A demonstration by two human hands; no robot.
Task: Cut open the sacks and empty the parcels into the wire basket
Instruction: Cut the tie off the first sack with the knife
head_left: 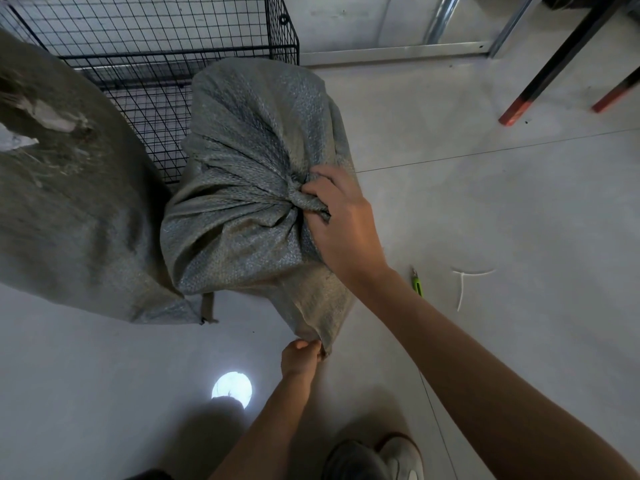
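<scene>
Grey floor [485, 220], wire basket [166, 57] behind sack [242, 150] | right hand [343, 220] clamped on its neck, left hand [299, 356] pinching bottom corner | I'd aim neck at basket before lifting

- sack [249, 174] you hold: grey-green, fine woven crosshatch with a silvery sheen.
- second sack [69, 202] on your left: duller olive-grey, one whitish patch.
- wire basket [145, 46]: black, square grid mesh.
- knife [418, 281]: bright green body.
- cable tie [464, 285]: white.
- floor [485, 202]: pale grey, crossed by thin dark lines.
- furniture legs [519, 109]: black, red tips.
- your shoe [401, 455]: off-white.
</scene>
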